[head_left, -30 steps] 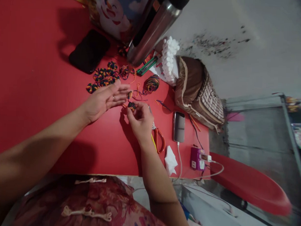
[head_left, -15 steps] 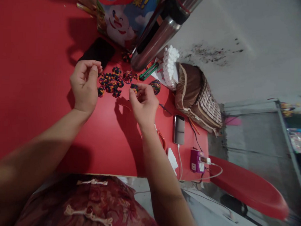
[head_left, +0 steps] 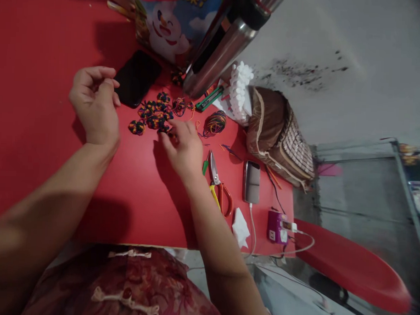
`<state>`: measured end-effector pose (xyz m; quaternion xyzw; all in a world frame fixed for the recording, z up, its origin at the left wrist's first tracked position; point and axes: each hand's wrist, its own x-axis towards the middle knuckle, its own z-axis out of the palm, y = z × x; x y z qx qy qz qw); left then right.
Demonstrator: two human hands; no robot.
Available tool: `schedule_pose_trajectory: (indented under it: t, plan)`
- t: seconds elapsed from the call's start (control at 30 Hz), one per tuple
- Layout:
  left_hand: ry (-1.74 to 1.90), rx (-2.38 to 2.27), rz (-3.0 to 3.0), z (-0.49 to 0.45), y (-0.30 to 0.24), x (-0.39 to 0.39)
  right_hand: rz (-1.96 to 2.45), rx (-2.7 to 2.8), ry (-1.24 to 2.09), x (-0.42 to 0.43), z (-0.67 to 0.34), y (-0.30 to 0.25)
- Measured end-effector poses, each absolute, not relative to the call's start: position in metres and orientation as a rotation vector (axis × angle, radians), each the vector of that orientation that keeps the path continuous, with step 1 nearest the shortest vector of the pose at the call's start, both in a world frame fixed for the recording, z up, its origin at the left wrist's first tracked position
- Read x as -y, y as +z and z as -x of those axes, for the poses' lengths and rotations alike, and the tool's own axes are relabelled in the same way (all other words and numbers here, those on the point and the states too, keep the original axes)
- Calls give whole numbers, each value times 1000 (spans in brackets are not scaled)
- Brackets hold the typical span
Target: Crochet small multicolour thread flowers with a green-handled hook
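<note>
multicoloured knotted pieces (head_left: 152, 116): the right hand (head_left: 183, 145) has lowered onto the bench (head_left: 45, 32) beside them, fingers flattened; left hand (head_left: 95, 103) has drifted away, curled, contents unclear.

The pile of knots (head_left: 152, 116) is lying on the table (head_left: 45, 32) before the flask (head_left: 221, 43), with the scissors (head_left: 218, 185) lying to its right.

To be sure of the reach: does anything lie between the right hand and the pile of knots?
Nothing visible does. The right hand has its fingertips at the edge of the pile of knots. The scissors lie on the wrist side of it, out of the way.
</note>
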<state>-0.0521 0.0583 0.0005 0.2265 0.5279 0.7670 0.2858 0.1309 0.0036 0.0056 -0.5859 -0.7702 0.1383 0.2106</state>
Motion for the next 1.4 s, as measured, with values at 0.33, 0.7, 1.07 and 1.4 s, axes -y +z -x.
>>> schedule_pose_trajectory:
  t: [0.33,0.7,1.07,1.4]
  plan:
    - [1869,-1497,-724,50,5,-47,1469,2344,429,-7,-72,-8]
    - [1513,-1076,-809,33,4,-29,1046,761,1722,13,-155,23]
    - [938,-808,-913,21,6,-5,986,496,1765,19,-162,7]
    - [1012,-825,-752,24,1,-14,995,533,1636,20,-165,0]
